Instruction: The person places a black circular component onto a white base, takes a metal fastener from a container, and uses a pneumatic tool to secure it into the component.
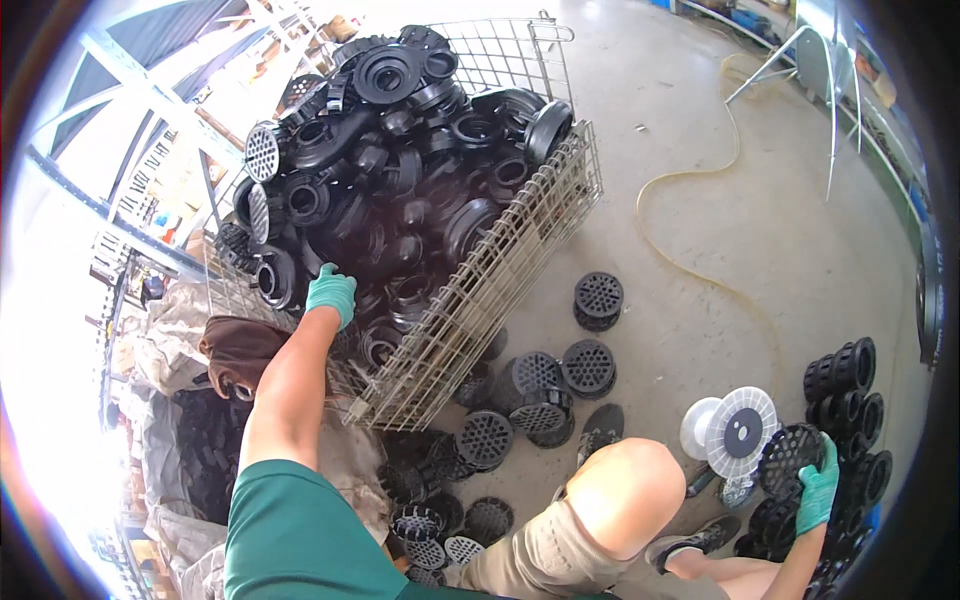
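Note:
My left hand, in a green glove, reaches into a wire mesh basket heaped with black plastic fittings. Its fingers curl down among the fittings by a curved black piece; what they grip is hidden. Far to the right, my right hand, gloved too, grips the edge of a round black drain grate full of holes. This grate is tilted up beside stacks of black ribbed rings. Just left of it stands a white spool with a dark centre.
Several round black grates lie stacked on the floor between the basket and my knees. A yellowish hose winds over the concrete. Left of the basket are a brown cloth and a large pale sack with dark pieces inside.

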The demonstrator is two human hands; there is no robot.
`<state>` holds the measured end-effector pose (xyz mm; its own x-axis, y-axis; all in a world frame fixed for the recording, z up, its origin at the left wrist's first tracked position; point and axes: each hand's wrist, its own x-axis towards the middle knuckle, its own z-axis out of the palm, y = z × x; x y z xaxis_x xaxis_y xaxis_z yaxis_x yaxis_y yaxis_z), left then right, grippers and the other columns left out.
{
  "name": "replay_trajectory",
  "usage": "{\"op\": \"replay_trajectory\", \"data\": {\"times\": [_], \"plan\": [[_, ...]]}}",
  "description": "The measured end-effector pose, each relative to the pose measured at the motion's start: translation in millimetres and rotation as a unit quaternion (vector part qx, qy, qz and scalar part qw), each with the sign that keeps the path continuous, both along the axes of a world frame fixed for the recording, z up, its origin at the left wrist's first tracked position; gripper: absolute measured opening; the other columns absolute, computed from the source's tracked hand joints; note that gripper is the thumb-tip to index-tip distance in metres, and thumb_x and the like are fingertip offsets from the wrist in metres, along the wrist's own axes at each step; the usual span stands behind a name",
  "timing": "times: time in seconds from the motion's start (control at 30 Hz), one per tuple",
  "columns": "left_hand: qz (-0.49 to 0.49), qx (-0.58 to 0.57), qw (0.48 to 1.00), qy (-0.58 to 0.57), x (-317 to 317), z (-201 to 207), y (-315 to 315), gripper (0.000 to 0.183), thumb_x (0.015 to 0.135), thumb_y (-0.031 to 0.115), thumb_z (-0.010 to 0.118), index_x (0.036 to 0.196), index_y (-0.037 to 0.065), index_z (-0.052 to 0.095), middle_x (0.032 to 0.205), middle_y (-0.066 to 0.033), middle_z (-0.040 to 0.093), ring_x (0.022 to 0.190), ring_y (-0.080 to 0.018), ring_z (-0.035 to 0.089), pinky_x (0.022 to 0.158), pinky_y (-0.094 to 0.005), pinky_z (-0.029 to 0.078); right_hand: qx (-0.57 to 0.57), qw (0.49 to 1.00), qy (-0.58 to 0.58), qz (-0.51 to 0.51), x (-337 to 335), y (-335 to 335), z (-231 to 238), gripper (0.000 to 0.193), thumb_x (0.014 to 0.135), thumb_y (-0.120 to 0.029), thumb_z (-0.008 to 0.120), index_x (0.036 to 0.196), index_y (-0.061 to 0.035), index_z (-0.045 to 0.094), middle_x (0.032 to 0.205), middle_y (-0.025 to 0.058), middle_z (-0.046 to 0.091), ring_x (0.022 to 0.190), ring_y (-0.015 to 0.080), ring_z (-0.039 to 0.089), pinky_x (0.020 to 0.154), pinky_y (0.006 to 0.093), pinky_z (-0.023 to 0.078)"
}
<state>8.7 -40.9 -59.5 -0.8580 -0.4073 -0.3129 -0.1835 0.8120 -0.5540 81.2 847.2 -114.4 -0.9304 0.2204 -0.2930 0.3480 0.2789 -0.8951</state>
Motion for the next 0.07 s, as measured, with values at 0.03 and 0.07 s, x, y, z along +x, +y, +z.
{"op": "replay_trajectory", "data": {"times": [0.03, 0.07], "plan": [[0.006, 0.025, 1.000, 0.013, 6.4, 6.2, 1.5, 0.041, 0.084, 0.028, 0.074, 0.121, 0.012, 0.066, 0.128, -0.0141, 0.066, 0.138, -0.0367, 0.043, 0.113, -0.0446, 0.040, -0.019, 1.000, 0.004, -0.001, 0.4, 1.0, 0.8, 0.079, 0.071, 0.005, 0.051, 0.149, -0.0019, 0.046, 0.142, 0.0049, 0.054, 0.125, 0.0163, 0.053, 0.107, 0.0263, 0.040], [0.014, 0.051, 0.998, 0.026, 12.2, 12.0, 3.5, 0.044, 0.083, 0.030, 0.076, 0.123, 0.014, 0.065, 0.130, -0.0147, 0.065, 0.141, -0.0376, 0.040, 0.114, -0.0454, 0.039, -0.036, 0.999, 0.008, 0.000, 1.0, 3.6, 1.3, 0.080, 0.071, 0.004, 0.053, 0.150, -0.0022, 0.045, 0.143, 0.0050, 0.053, 0.127, 0.0161, 0.052, 0.108, 0.0249, 0.038]]}}
